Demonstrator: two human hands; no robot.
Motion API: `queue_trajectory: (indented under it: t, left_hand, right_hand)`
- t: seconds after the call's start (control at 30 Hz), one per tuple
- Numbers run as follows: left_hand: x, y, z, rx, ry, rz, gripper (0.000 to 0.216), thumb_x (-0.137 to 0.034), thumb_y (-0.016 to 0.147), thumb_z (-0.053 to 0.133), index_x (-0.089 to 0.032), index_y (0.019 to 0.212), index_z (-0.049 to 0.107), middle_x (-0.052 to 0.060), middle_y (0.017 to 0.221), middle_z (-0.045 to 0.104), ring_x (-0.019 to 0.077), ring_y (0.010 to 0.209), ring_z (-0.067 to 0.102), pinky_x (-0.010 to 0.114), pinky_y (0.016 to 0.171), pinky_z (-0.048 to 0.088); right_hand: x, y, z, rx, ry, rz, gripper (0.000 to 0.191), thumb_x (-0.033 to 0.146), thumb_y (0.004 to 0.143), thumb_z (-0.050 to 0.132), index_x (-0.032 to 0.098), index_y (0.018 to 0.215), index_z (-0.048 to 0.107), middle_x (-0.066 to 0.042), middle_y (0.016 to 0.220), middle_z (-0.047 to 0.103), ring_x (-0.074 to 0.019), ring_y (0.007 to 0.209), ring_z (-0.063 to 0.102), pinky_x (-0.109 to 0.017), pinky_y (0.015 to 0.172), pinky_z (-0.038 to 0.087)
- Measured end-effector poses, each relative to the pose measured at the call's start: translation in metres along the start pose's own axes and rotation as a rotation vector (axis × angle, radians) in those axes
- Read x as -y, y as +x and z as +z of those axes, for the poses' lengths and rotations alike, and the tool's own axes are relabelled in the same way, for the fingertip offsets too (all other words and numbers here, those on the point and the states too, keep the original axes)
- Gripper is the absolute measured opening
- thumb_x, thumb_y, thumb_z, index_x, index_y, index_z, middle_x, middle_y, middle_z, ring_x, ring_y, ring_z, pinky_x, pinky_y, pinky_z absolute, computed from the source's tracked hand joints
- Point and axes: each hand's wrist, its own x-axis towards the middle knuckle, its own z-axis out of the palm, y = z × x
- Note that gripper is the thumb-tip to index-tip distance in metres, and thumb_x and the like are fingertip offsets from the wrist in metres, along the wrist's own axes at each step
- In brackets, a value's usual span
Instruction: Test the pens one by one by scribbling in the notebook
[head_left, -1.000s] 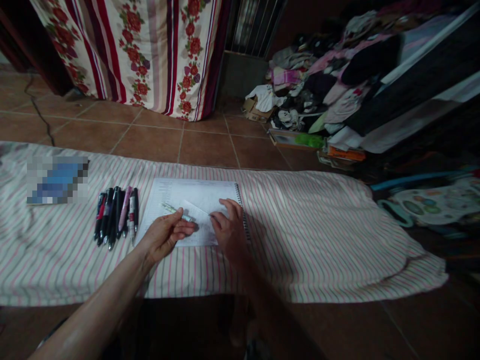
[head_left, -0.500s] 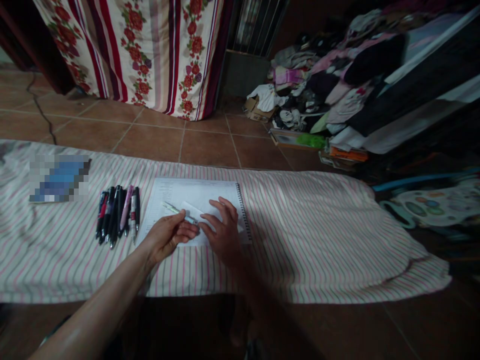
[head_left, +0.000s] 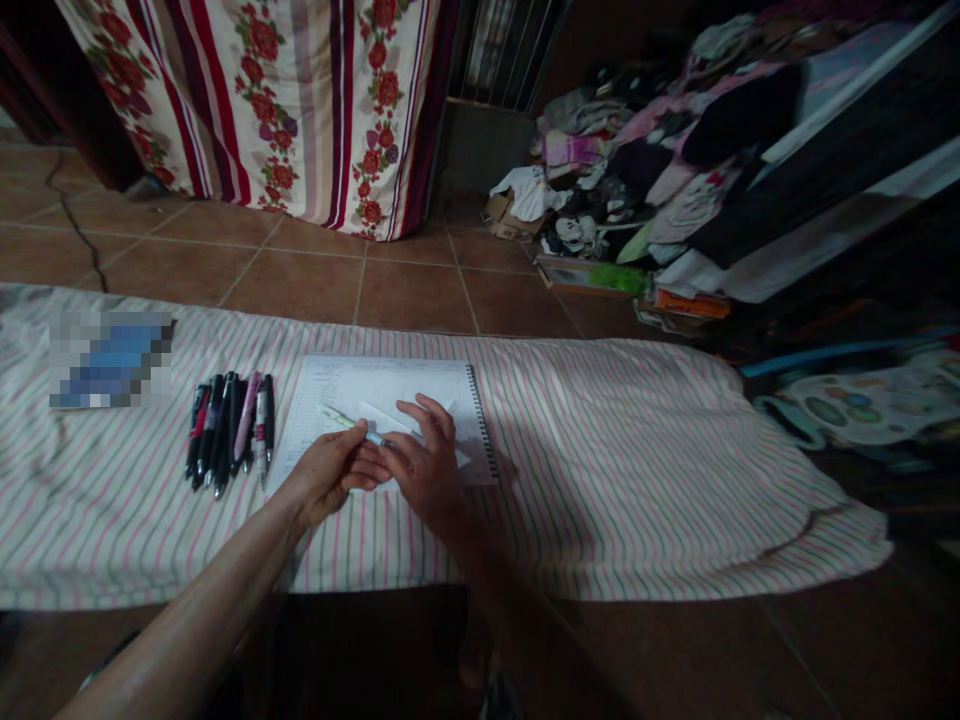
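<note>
A slim pale green and white pen [head_left: 337,414] is pinched between the thumb and fingers of my left hand [head_left: 337,465], tilted above an open notebook [head_left: 315,375]. My right hand [head_left: 429,462] meets the pen's lower right end with thumb and forefinger closed round it, while its other fingers stay raised and curved. Under the hands, a white strip [head_left: 384,412] lies on the page, partly covered; what it is I cannot make out. Left of the notebook, several pens [head_left: 225,430] lie side by side, mostly black, one pink and one white.
A striped cloth [head_left: 637,450] covers the low surface. A blurred-out blue item [head_left: 112,360] lies at its left. Beyond are a tiled floor [head_left: 300,275], a floral curtain [head_left: 315,110] and a heap of clothes [head_left: 637,150]. A pale plastic object [head_left: 862,410] stands at right.
My right hand has moved left to the pen, and its thumb and forefinger have closed on the pen's end. My left hand keeps its hold. The view has shifted slightly.
</note>
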Motion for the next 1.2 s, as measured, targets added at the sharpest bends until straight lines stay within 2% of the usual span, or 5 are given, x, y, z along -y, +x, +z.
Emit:
queue_trajectory:
  t: [0.27, 0.5, 0.6, 0.9, 1.2]
  left_hand:
    - [0.000, -0.015, -0.004, 0.042, 0.413, 0.065, 0.033, -0.039, 0.082, 0.054, -0.012, 0.063, 0.059, 0.006, 0.048, 0.061, 0.0132, 0.036, 0.054, 0.020, 0.035, 0.039]
    - [0.003, -0.015, -0.017, -0.382, 1.008, 0.658, 0.009, -0.027, 0.075, 0.060, -0.021, 0.069, 0.063, -0.001, 0.061, 0.057, 0.0128, 0.053, 0.051, 0.022, 0.054, 0.036]
    - [0.004, -0.014, -0.020, -0.408, 1.032, 0.839, 0.008, -0.024, 0.071, 0.064, -0.024, 0.079, 0.067, 0.002, 0.080, 0.059, 0.0143, 0.064, 0.053, 0.022, 0.059, 0.037]
    - [0.016, -0.007, -0.026, -0.376, 1.415, 0.928, 0.020, -0.025, 0.085, 0.046, -0.019, 0.092, 0.063, 0.006, 0.093, 0.054, 0.0198, 0.079, 0.056, 0.032, 0.068, 0.047]
    - [0.013, -0.006, -0.028, -0.461, 1.513, 1.089, 0.022, -0.028, 0.088, 0.044, -0.017, 0.088, 0.062, 0.009, 0.097, 0.057, 0.0231, 0.089, 0.054, 0.038, 0.077, 0.049]
  right_hand:
    - [-0.001, -0.001, 0.001, -0.024, -0.050, -0.007, 0.008, 0.019, 0.080, 0.058, 0.019, 0.078, 0.066, -0.009, 0.120, 0.054, -0.0258, 0.124, 0.037, -0.046, 0.099, 0.038]
    - [0.001, -0.001, 0.000, 0.034, -0.085, 0.004, 0.009, 0.021, 0.081, 0.058, 0.019, 0.076, 0.066, -0.010, 0.122, 0.051, -0.0273, 0.125, 0.035, -0.047, 0.100, 0.037]
    - [0.001, -0.002, 0.001, 0.061, -0.101, 0.017, 0.007, 0.020, 0.080, 0.060, 0.019, 0.076, 0.067, -0.011, 0.123, 0.051, -0.0281, 0.124, 0.035, -0.048, 0.100, 0.037]
    - [-0.010, 0.000, -0.003, 0.005, -0.093, -0.023, 0.007, 0.023, 0.079, 0.062, 0.018, 0.079, 0.068, -0.011, 0.121, 0.052, -0.0283, 0.124, 0.035, -0.047, 0.101, 0.036]
    - [-0.071, -0.001, -0.023, -0.206, -0.247, 0.086, 0.015, 0.014, 0.084, 0.051, 0.019, 0.092, 0.063, -0.010, 0.111, 0.055, -0.0248, 0.115, 0.043, -0.047, 0.098, 0.040]
